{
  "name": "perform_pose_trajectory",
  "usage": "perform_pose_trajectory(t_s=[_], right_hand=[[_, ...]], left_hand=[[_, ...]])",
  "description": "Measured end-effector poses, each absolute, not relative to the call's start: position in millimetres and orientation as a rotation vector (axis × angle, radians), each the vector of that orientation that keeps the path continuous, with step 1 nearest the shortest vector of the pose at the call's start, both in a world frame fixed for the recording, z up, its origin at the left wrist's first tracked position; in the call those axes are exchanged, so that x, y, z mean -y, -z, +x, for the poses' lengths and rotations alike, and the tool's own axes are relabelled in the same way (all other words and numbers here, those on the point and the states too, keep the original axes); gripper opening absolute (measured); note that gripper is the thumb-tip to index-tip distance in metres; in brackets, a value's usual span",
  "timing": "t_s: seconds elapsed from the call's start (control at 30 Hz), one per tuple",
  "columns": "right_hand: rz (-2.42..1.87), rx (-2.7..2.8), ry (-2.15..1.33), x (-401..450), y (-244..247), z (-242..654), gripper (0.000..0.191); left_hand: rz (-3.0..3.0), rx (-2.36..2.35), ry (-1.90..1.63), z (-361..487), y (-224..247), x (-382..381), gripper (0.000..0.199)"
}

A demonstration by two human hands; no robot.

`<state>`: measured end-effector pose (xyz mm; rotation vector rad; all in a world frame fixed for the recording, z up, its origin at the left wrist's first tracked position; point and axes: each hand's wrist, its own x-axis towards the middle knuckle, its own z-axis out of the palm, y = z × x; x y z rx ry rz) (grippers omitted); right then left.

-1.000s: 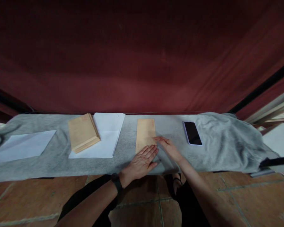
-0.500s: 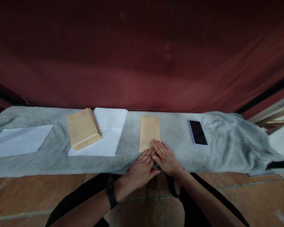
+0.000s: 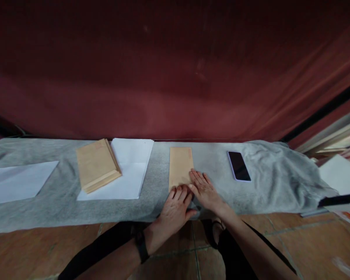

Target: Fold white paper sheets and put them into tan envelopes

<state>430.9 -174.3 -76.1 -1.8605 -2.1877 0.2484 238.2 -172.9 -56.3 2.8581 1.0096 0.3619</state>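
Note:
A brown paper envelope (image 3: 181, 165) lies lengthwise on a grey cloth, with small red print near its top right corner. My left hand (image 3: 176, 208) rests at the envelope's near edge, fingertips on it, fingers slightly bent and thumb apart. Palm down, my right hand (image 3: 204, 191) lies flat across the envelope's lower right edge, its fingers stretched out. Neither hand grips anything. The near end of the envelope is hidden under the hands.
A stack of brown envelopes (image 3: 97, 161) overlaps white paper sheets (image 3: 131, 175) to the left. Farther left lies another white sheet (image 3: 20, 181). A phone (image 3: 239, 166) rests on the grey cloth (image 3: 271, 182) at right. Red fabric (image 3: 175, 85) hangs behind.
My left fingers have bent more at the envelope's near edge. My right hand stays flat, a little farther from the left. The whole view has shifted slightly.

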Motion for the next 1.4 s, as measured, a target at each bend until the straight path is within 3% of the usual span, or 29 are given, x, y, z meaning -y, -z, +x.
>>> perform_pose_trajectory(t_s=[0.47, 0.83, 1.1, 1.23, 1.4], right_hand=[[-2.031, 1.992, -0.117, 97, 75, 417, 0.060], [-1.997, 2.149, -0.111, 122, 71, 420, 0.057], [-1.816, 2.188, -0.525, 163, 51, 426, 0.058], [-1.726, 1.810, -0.877, 171, 36, 440, 0.060], [-1.850, 1.293, -0.900, 161, 43, 449, 0.073]], left_hand=[[2.872, -0.839, -0.386, 239, 66, 170, 0.077], [2.938, -0.824, -0.427, 239, 70, 169, 0.074], [3.030, -1.023, -0.427, 243, 77, 161, 0.039], [3.059, -1.065, -0.258, 246, 72, 153, 0.036], [3.078, -1.118, -0.137, 257, 57, 149, 0.037]])
